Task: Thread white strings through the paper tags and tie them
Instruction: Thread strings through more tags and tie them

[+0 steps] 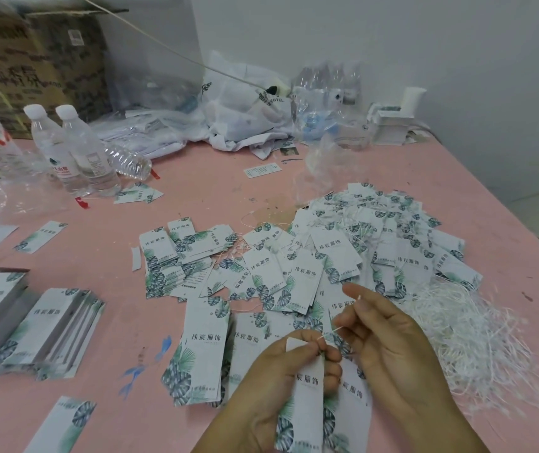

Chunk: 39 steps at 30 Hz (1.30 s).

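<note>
Left hand (271,380) grips a white leaf-printed paper tag (305,407), long axis near vertical, hole end uppermost. Right hand (389,348) pinches thin white string (328,333) at that end.

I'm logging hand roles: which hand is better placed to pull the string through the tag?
Right hand: it pinches the thin white string, while the left hand grips the leaf-printed white paper tag.

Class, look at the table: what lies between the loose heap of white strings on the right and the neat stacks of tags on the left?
In the head view, scattered leaf-printed paper tags and both hands.
</note>
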{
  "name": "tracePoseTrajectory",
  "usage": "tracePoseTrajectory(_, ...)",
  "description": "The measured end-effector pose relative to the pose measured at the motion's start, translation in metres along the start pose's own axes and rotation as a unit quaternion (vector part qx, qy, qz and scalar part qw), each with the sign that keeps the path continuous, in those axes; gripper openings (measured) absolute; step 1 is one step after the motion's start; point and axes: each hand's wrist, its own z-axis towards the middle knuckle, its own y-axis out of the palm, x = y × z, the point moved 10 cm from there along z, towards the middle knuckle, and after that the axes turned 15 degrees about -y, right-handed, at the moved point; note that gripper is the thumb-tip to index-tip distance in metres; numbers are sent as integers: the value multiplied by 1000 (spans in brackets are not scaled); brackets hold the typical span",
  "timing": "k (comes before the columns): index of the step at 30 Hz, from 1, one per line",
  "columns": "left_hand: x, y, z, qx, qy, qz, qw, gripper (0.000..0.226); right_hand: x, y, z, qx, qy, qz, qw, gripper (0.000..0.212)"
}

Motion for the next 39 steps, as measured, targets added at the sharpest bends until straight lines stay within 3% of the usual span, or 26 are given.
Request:
tracePoseTrajectory(5, 10, 12, -14, 10, -16, -10, 1000, 23, -3, -1, -3, 23, -2, 24, 999, 13)
tracePoseTrajectory(8, 21, 22, -27, 6, -5, -86, 996, 19, -16, -9, 1, 47, -35, 36, 998, 18)
tracePoseTrajectory(14, 35, 14, -41, 47, 57, -219, 973, 41, -50, -42, 10, 107, -110, 66, 986, 21)
tracePoseTrajectory(16, 36, 9, -43, 61, 85, -199, 974, 41, -50, -39, 7, 89, -108, 33, 990, 22)
tracePoseTrajectory(21, 35, 2, -43, 127, 106, -85, 983, 36, -25, -3, -12, -15, -86, -189, 978, 14)
tracePoseTrajectory(24, 42, 6, -49, 150, 140, -17, 979, 38, -14, 10, -18, -43, -95, -246, 964, 25)
tracePoseTrajectory(33, 57, 17, -67, 208, 207, 93, 952, 30, -10, 12, -25, -44, -114, -388, 914, 11)
tracePoseTrajectory(39, 59, 22, -70, 219, 220, 124, 943, 27, -15, 13, -25, -46, -139, -416, 897, 8)
